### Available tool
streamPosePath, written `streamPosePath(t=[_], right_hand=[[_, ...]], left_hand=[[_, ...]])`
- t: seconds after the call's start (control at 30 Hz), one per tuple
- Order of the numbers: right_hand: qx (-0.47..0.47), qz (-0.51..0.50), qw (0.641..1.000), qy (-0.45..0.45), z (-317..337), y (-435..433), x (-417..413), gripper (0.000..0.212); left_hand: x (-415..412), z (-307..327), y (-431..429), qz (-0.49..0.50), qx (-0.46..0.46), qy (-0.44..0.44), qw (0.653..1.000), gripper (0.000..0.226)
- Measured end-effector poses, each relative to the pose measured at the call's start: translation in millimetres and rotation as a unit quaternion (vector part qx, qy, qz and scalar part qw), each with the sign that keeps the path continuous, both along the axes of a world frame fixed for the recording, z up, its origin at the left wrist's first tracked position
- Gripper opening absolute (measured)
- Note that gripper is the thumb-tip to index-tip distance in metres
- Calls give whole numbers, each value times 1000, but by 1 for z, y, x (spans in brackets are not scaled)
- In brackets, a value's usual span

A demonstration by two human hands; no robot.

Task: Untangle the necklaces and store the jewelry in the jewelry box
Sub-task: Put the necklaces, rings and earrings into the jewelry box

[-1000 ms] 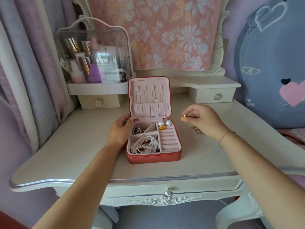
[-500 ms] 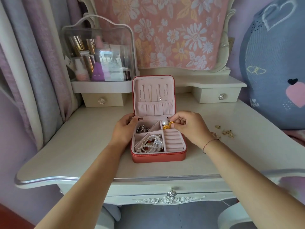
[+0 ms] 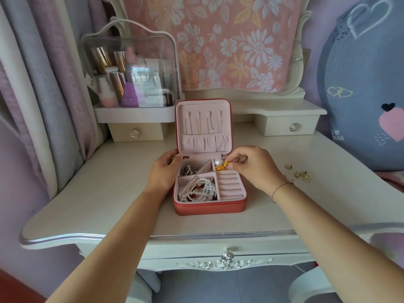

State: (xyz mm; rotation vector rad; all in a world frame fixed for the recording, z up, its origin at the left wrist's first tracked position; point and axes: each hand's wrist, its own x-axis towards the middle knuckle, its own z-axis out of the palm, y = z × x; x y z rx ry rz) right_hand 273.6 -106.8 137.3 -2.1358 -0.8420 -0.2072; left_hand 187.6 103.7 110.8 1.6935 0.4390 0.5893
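Right hand (image 3: 258, 169) pinches gold piece (image 3: 223, 166) over box (image 3: 209, 208) back-right compartment; left hand (image 3: 165, 171) grips box's left edge, mid-tabletop (image 3: 113, 193).

One head-worn wide-angle view, forward and down over the dressing table (image 3: 109, 193).

The camera sat above the table's near edge, faced the floral cloth (image 3: 229, 40) at the back and tilted down, so both forearms ran up from the bottom corners to the left hand (image 3: 162, 171) and right hand (image 3: 255, 169) at mid-frame. The open jewelry box (image 3: 209, 207) lay near centre, close enough for the pinched gold piece (image 3: 223, 166) to show, though not its detail. The wide lens bowed the table's front edge and took in the curtain (image 3: 43, 84) at left and the blue cushion (image 3: 360, 84) at right.
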Motion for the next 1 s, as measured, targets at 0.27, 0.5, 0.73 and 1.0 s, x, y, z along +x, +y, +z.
streamPosePath(t=[0.27,0.5,0.73,1.0], right_hand=[[-23,2,999,25,3,-10,-1,6],[-52,-10,997,-51,2,-3,-3,6],[-72,-15,997,-17,3,-1,-1,11],[72,-48,995,52,-6,-19,1,5]], left_hand=[[1,0,0,3,4,-6,1000,20],[1,-1,0,5,1,-4,1000,17],[2,-2,1,0,-2,-7,1000,18],[2,-1,1,4,3,-6,1000,17]])
